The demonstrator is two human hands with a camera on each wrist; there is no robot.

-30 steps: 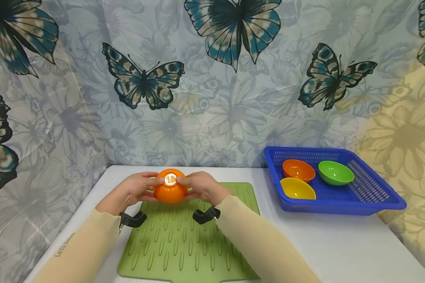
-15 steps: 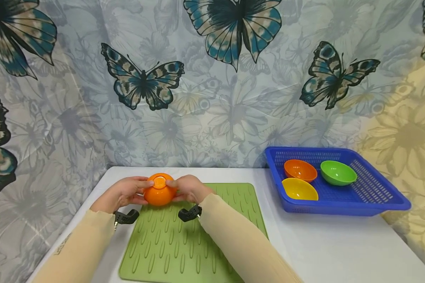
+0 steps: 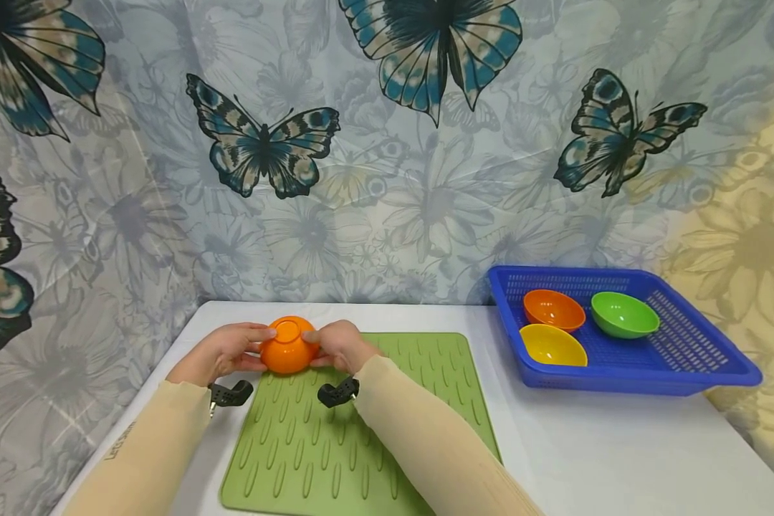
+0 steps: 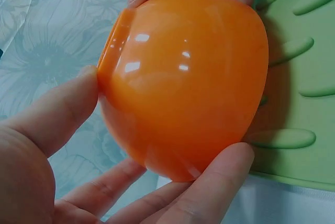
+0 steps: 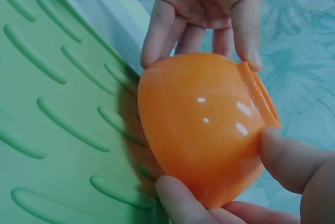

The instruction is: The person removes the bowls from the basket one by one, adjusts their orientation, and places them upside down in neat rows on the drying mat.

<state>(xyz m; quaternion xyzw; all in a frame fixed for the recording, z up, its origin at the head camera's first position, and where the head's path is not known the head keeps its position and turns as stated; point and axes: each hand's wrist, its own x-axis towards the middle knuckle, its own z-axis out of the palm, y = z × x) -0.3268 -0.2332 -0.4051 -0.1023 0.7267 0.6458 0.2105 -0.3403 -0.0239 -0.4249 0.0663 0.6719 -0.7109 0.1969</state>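
An orange bowl (image 3: 289,354) is upside down at the far left corner of the green mat (image 3: 361,430), its foot ring facing up. My left hand (image 3: 232,348) grips its left side, thumb by the foot ring and fingers lower near the rim. On the opposite side my right hand (image 3: 342,345) holds it the same way. In the left wrist view the bowl (image 4: 183,82) shows its glossy outer wall between both hands. From the right wrist view, the bowl (image 5: 204,124) is close over the mat; whether its rim touches is hard to tell.
A blue basket (image 3: 645,383) stands on the right of the white table (image 3: 593,444). Inside it are a second orange bowl (image 3: 553,310), a yellow bowl (image 3: 553,345) and a green bowl (image 3: 624,315), all upright. A butterfly-print cloth (image 3: 387,215) hangs behind the table.
Both hands have carried the orange bowl left and slightly lower, to the mat's far left corner. Over the last half second it has barely moved. The bowls in the basket stay put.
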